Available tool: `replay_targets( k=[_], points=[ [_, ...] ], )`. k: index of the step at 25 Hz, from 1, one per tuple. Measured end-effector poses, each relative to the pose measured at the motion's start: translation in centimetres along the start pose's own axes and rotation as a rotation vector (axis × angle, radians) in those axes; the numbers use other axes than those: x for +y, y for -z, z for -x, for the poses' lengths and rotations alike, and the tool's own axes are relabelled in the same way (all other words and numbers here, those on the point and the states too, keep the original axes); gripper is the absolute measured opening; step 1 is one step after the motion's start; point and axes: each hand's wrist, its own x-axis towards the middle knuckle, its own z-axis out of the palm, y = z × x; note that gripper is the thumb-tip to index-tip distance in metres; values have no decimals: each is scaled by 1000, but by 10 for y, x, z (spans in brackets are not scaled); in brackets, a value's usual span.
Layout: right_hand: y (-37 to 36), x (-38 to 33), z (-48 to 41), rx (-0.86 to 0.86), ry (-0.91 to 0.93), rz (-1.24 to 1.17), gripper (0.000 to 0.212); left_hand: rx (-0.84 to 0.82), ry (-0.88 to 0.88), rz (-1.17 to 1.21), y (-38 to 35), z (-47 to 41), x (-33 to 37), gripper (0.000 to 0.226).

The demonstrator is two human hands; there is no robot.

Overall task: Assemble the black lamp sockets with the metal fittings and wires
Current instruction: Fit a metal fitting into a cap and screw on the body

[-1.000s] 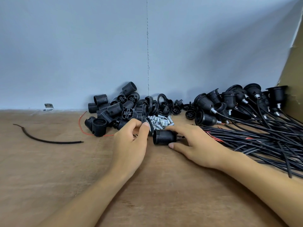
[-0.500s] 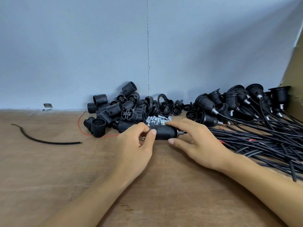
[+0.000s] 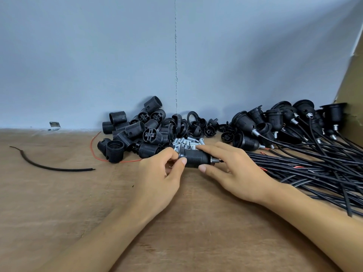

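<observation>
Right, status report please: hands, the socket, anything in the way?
Left hand and right hand both gripping one socket, lying sideways. Metal fitting at its right end. Fittings pile just behind; nothing blocking.

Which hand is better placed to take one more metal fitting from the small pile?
Probably the right hand: its index finger already lies beside the fittings, just behind the socket. The left hand grips the socket's other end.
</observation>
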Motion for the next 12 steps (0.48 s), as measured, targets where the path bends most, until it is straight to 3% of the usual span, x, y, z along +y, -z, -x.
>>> replay_targets(
  k=[12],
  points=[
    [2,-1,0,58,-206,-303,28,-11,-165,6,1,0,2,7]
  ],
)
